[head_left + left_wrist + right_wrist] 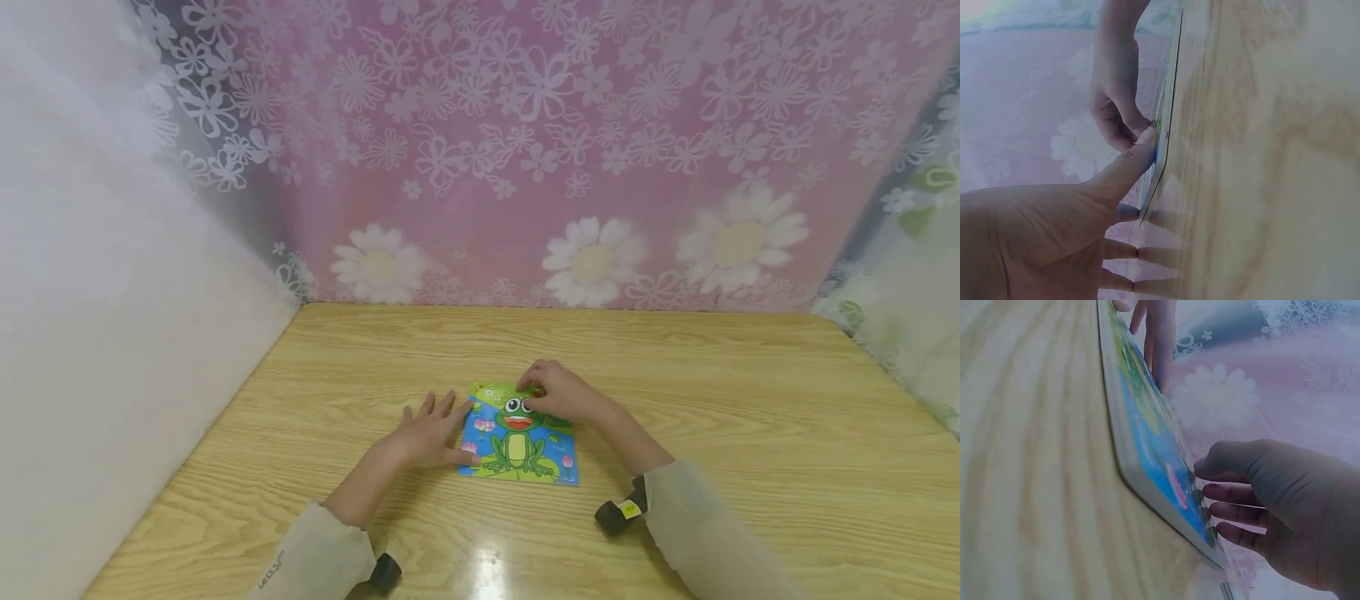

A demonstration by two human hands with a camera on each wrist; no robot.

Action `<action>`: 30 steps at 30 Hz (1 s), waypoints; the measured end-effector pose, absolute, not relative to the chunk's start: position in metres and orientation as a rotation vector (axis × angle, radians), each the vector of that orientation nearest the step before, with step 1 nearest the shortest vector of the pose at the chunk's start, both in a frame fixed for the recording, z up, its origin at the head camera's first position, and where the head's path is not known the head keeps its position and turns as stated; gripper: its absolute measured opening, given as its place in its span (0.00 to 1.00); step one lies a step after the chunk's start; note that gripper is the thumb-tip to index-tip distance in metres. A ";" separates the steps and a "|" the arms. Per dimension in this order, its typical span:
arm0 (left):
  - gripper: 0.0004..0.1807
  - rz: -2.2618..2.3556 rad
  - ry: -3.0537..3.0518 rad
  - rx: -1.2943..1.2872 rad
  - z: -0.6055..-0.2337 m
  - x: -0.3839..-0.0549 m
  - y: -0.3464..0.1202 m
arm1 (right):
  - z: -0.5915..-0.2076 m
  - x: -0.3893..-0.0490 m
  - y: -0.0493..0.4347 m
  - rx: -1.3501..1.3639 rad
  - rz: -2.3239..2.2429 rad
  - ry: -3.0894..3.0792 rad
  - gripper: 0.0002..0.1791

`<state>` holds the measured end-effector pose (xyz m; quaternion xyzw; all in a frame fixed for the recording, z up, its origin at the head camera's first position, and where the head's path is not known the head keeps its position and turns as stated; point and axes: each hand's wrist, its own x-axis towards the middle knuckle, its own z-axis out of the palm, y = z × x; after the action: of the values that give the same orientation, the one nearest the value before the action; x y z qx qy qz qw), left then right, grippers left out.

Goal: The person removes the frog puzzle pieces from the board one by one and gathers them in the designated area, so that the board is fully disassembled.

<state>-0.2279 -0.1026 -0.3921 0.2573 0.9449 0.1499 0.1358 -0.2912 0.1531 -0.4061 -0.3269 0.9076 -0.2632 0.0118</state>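
Pink daisy-printed backdrop [480, 108] facing me at twelve o'clock, whitish wall [112, 283] at nine, pale leafy sheeting [911, 292] at three, wood-grain tabletop [247, 467] between them, bright glare [489, 573] shining at six.

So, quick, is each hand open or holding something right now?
Left hand: open, thumb on the frog picture board.
Right hand: fingers bent over the board; whether it pinches anything cannot be told.

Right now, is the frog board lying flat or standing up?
Lying flat: the frog board shows its picture upward in the head view, and its edge lies along the table.
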 end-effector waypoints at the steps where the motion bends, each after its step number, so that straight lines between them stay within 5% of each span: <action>1: 0.48 0.425 2.740 0.747 -0.393 -0.228 -0.103 | -0.407 -0.291 0.152 -1.034 -0.802 2.855 0.10; 22: 0.48 0.420 2.739 0.738 -0.394 -0.228 -0.101 | -0.411 -0.287 0.144 -0.891 -0.826 2.944 0.09; 30: 0.47 0.436 2.739 0.738 -0.393 -0.228 -0.101 | -0.403 -0.288 0.155 -0.982 -0.859 2.752 0.19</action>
<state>-0.2280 -0.1011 -0.3929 0.2549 0.9455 0.1504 0.1356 -0.2883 0.1553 -0.4026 -0.3219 0.9026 -0.2817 0.0479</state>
